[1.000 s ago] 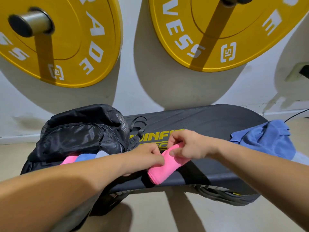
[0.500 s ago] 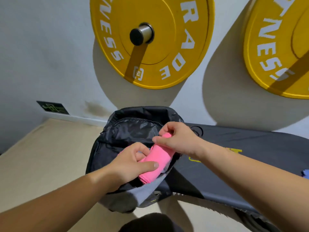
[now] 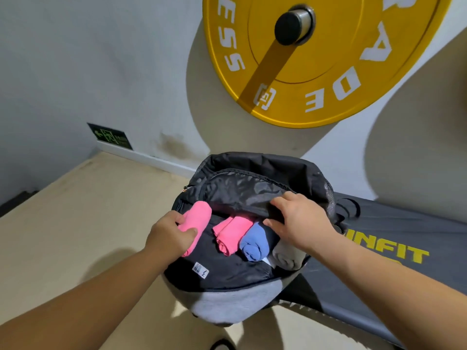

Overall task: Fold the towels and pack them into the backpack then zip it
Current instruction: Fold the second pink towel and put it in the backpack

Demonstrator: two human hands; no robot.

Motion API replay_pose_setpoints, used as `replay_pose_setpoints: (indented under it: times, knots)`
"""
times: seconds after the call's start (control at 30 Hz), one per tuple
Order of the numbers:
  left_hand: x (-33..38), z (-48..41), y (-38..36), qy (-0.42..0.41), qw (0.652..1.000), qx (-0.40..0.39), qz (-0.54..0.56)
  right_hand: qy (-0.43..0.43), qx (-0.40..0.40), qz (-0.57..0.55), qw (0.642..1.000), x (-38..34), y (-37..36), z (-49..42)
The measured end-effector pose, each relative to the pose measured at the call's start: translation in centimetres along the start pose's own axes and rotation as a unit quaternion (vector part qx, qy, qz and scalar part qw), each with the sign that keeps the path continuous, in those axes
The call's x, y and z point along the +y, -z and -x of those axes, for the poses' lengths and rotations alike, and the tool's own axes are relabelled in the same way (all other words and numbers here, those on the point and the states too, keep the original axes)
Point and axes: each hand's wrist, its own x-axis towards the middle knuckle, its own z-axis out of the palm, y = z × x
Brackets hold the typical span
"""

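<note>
The backpack (image 3: 228, 300) lies open on the end of the bench (image 3: 404, 238), with its main compartment facing up. The left hand (image 3: 169, 234) grasps a rolled pink towel (image 3: 199, 214), fingers and thumb curled round it. This towel sits at the left side of the compartment, with its far end against the zip edge. The right hand (image 3: 302, 221) grasps the flap (image 3: 242, 189) at its edge, fingers curled over the black fabric and thumb below, holding the opening wide.

Three more rolled towels lie side by side in the compartment, to the right of the held one: a second pink towel (image 3: 231, 234), a blue towel (image 3: 254, 245) and a grey towel (image 3: 286, 257) (the last partly covered by the right wrist). A white label (image 3: 200, 270) shows on the black lining near the front. A yellow plate (image 3: 328, 79) hangs on the wall behind the backpack
</note>
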Motion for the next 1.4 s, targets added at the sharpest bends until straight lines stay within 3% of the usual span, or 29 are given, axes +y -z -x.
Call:
replay_pose_setpoints:
  times: [0.13, 0.3, 0.43, 0.53, 0.67, 0.77, 0.9, 1.07, 1.23, 1.4]
  knots:
    - [0.4, -0.4, -2.0, -0.057, 0.998, -0.017, 0.032, 0.055, 0.061, 0.039, 0.996, 0.0, -1.1, -0.5]
    - [0.6, -0.4, -2.9, -0.083, 0.989, -0.116, 0.033, 0.014, 0.143, -0.012, 0.990, -0.1, -0.8, -1.1]
    - [0.9, 0.4, -3.5, -0.093, 0.988, -0.119, -0.036, -0.010, 0.137, -0.043, 0.990, -0.2, -0.3, -1.3]
    - [0.8, 0.8, -4.0, -0.085, 0.990, -0.115, -0.023, -0.014, 0.118, -0.040, 0.992, -0.4, -0.5, -1.0]
    - [1.2, -0.1, -3.6, -0.079, 0.981, -0.174, 0.042, -0.059, 0.151, -0.086, 0.983, -0.2, 0.2, -1.1]
    - [2.5, -2.1, -3.4, -0.010, 0.978, -0.145, 0.152, -0.074, 0.168, -0.106, 0.977, 0.1, 0.7, -1.1]
    - [2.9, -3.7, -5.1, 0.050, 0.965, -0.139, 0.218, -0.079, 0.129, -0.111, 0.982, 0.0, 0.3, -0.7]
    - [2.7, -2.1, -6.5, -0.057, 0.994, -0.057, 0.068, -0.045, 0.044, -0.119, 0.991, 0.1, 0.4, 0.0]
    - [4.2, 0.6, -4.1, -0.151, 0.988, -0.002, -0.015, -0.050, 0.016, -0.109, 0.993, 1.2, 2.5, 1.8]
    - [12.2, 6.1, -3.8, -0.195, 0.975, -0.100, 0.041, -0.089, -0.016, -0.088, 0.992, 4.3, 6.2, 4.8]
